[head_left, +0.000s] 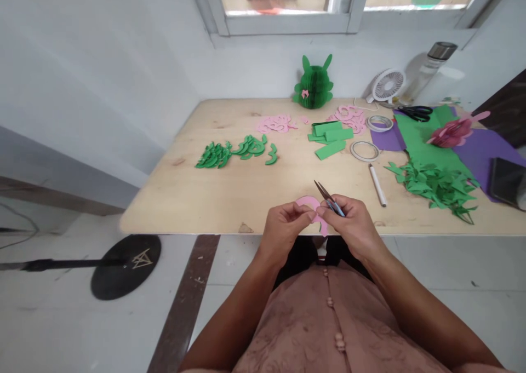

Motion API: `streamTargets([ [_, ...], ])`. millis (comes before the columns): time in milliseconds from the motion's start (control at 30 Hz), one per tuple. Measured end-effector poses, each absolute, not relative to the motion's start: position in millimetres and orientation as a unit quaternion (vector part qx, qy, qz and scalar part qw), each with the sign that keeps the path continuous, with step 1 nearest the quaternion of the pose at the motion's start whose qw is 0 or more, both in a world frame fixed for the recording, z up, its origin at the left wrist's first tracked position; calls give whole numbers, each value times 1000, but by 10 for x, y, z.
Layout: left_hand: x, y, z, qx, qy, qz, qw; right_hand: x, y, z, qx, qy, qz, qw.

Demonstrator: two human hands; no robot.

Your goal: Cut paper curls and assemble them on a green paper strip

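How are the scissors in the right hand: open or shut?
Slightly open: the scissors show two tips standing apart, with a narrow gap.

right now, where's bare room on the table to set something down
Front left of the table, between the green curved pieces, front edge and left hand; a smaller patch between green strips and held scissors. Crowded at right: green scraps, purple paper, black scissors.

This looks like a little paper-craft workshop. Piles of cut green paper (213, 155) lie past the left hand (283, 228), tape rolls (379, 128) and a pen (378, 185) lie past the right hand (353, 219), all on a wooden table (197, 203).
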State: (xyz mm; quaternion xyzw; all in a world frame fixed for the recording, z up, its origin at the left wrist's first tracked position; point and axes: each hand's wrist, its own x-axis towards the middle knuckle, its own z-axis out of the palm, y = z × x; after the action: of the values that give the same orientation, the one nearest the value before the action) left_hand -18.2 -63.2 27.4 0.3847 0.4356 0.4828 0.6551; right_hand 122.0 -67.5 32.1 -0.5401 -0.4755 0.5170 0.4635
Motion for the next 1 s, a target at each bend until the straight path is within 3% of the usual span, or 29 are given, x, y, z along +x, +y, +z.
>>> streamTargets([
  [400,-121,-710,209,255,408,562,673,1272,-792,283,-535,-415,555,484],
  [1000,23,-773,216,255,434,576,644,1331,-885,173,-522,-417,561,488],
])
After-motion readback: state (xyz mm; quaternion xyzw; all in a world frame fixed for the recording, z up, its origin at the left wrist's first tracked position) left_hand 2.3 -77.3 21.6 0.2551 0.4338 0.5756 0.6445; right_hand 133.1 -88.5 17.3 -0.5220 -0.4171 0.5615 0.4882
